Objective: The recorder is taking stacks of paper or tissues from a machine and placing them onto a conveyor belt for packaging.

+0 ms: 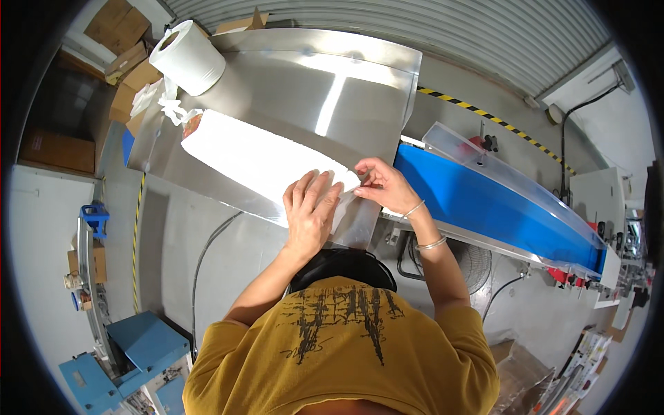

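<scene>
Person is standing at a steel worktop [360, 90], both hands working the near end of a long white sheet [256, 159].

Left hand [310, 211] is lying flat, fingers spread, palm pressing the sheet down onto the steel. Released, not clenched on anything, just pinning.

Right hand [384, 185] is sitting just right of the left, its grip pinching at the sheet's near corner [354, 177] between thumb and fingertips. Can't tell whether anything separate is being pinched there; too small.

Sheet's long axis is running from that corner up and left across the worktop, toward the white paper roll [188, 57] standing at the far left edge. So the bulk of the sheet is lying away from both hands, up-left. Left hand is nearer the sheet's body, right hand is nearer the corner.

Blue conveyor belt [484, 207] is running off to the right, touching neither hand nor the sheet.
</scene>
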Tool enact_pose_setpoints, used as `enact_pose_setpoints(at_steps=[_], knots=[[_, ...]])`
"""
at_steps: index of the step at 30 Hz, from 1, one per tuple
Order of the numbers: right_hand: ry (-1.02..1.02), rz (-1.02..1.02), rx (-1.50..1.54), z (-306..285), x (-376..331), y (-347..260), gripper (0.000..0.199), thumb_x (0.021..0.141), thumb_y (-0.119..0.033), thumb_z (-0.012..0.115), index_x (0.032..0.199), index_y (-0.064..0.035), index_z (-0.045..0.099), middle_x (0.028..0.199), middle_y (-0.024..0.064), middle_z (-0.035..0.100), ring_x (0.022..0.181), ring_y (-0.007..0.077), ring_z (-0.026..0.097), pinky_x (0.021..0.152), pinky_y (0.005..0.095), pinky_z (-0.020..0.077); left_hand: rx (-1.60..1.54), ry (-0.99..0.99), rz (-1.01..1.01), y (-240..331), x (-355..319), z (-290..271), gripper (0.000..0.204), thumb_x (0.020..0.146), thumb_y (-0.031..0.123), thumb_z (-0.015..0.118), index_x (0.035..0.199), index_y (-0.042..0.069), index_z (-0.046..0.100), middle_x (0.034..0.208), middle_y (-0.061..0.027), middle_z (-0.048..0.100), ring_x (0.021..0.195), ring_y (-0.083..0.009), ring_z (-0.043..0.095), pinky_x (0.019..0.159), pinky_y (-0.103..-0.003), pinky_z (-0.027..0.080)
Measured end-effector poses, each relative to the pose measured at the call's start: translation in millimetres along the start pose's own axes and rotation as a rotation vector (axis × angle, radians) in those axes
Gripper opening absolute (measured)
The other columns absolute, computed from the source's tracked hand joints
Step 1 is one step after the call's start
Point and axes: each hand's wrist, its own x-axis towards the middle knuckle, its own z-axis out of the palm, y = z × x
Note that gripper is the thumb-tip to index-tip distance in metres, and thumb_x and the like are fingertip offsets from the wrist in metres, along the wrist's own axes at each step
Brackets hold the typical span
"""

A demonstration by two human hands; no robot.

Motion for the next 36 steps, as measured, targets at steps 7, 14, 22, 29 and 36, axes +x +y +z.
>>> enact_pose_setpoints(at_steps=[7,14,22,29,36], knots=[[-0.076,0.04,-0.01,-3,0,-2,0.04,0.083,0.001,0.07,0.118,-0.0017,0.053,0.105,0.0012,0.057,0.089,0.0089,0.056,0.08,0.0231,0.0494,-0.045,-0.01,0.017,-2,1,-1,0.028,0.075,0.009,0.072,0.103,0.012,0.071,0.128,-0.0082,0.054,0.12,-0.0327,0.047,0.098,-0.047,0.035],[0.495,0.139,-0.13,-35,-42,52,0.029,0.098,-0.03,0.054,0.101,-0.0014,0.05,0.082,0.0127,0.054,0.075,0.0188,0.051,0.069,0.0339,0.0456,0.017,0.012,-0.118,-9,4,-1,0.034,0.081,0.011,0.068,0.114,0.006,0.063,0.13,-0.0131,0.051,0.124,-0.0363,0.043,0.103,-0.049,0.029],[1.268,0.611,-1.01,-120,-113,61,0.039,0.088,-0.037,0.065,0.104,-0.0037,0.055,0.096,0.0212,0.061,0.09,0.0354,0.058,0.081,0.0432,0.0467,0.002,0.018,-0.109,-13,2,2,0.037,0.08,0.003,0.068,0.116,0.007,0.063,0.128,-0.0098,0.054,0.121,-0.0332,0.047,0.099,-0.047,0.034],[0.38,-0.013,-0.402,-22,-45,-26,0.048,0.075,-0.017,0.078,0.118,-0.0104,0.058,0.117,0.009,0.059,0.106,0.0256,0.057,0.088,0.0387,0.0474,-0.025,-0.01,-0.08,-14,2,-2,0.03,0.079,0.003,0.069,0.108,0.011,0.069,0.129,-0.0097,0.054,0.122,-0.0341,0.046,0.1,-0.047,0.033],[0.065,-0.04,-0.294,8,-6,4,0.04,0.086,-0.02,0.071,0.12,-0.0054,0.055,0.107,0.0049,0.059,0.096,0.0137,0.057,0.083,0.0294,0.0488,-0.016,-0.004,-0.117,-9,12,-17,0.034,0.08,0.007,0.069,0.114,0.009,0.066,0.133,-0.012,0.05,0.127,-0.0371,0.04,0.104,-0.049,0.027]])
